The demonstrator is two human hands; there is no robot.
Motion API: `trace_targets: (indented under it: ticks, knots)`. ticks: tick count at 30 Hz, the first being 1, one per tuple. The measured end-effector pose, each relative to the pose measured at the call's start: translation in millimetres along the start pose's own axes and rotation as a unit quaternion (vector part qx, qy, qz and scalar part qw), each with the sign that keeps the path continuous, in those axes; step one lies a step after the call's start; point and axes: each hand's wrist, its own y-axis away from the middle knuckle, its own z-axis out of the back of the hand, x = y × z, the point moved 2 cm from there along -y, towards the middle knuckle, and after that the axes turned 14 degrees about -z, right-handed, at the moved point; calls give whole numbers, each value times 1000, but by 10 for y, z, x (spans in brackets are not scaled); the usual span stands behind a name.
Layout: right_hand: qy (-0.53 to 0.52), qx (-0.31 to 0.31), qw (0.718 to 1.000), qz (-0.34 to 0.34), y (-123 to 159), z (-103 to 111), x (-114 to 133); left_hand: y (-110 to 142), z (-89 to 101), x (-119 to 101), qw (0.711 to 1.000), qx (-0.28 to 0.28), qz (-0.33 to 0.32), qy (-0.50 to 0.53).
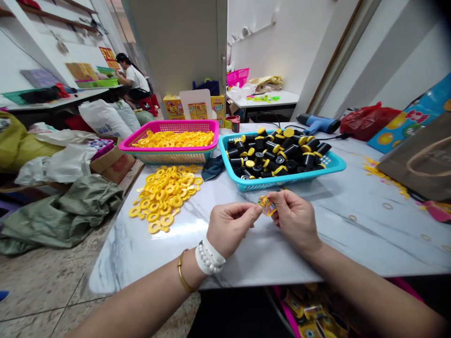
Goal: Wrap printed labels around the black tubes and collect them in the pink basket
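Note:
Between my two hands is a small, shiny printed plastic label [267, 205], yellow and orange. My left hand [230, 225], with bracelets at the wrist, pinches toward its left edge. Thumb and fingers of my right hand [296, 220] are closed on its right side. Just beyond, a blue basket [285, 182] holds many black cylinders [273, 155] with yellow caps. Left of my hands, loose yellow rings with tabs [164, 192] lie piled on the marble-patterned table [246, 263].
A pink basket [169, 124] of yellow pieces stands behind the pile. At the back right lie a blue heat gun [319, 123] and a red bag [368, 123]; a brown paper bag [421, 164] stands right. Printed wrapped pieces [313, 312] sit below the table edge. A person [136, 80] sits far left.

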Motion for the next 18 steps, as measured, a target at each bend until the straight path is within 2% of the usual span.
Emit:
trace_targets:
  ticks: [5, 10, 15, 18]
  knots:
    - [29, -48, 997, 55, 36, 15, 61, 3, 29, -22, 999, -43, -20, -25]
    - [75, -39, 988, 130, 57, 7, 40, -9, 19, 26, 999, -12, 32, -5]
    - [152, -32, 953, 261, 124, -86, 7, -72, 53, 77, 992, -54, 99, 64]
    - [194, 26, 927, 321, 106, -130, 67, -129, 101, 84, 991, -63, 94, 76]
